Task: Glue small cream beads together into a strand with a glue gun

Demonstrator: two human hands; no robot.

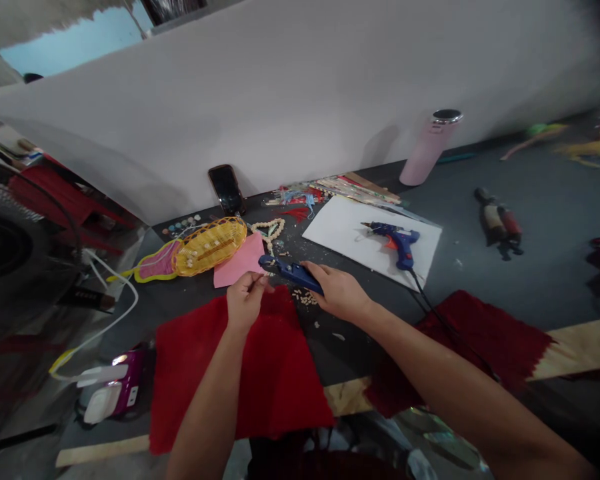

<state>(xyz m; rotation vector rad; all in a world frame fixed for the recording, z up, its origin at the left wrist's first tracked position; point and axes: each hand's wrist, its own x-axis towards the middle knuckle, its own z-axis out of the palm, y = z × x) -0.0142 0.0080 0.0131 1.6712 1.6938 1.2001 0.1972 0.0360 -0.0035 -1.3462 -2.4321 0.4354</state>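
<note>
Red cloth (283, 373) lay near, perhaps as padding; the right hand (341, 291) gripped a blue tool (296, 274), while the left hand (245, 300) pinched something small (268, 275), indistinct, probably steadying it.

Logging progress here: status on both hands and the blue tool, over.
Right hand gripping blue tool. Left hand pinched close to it, contents unclear. Pale pieces alongside, seemingly not blocking.

Blue tool (295, 273) partly hidden by right hand (344, 293)
</note>
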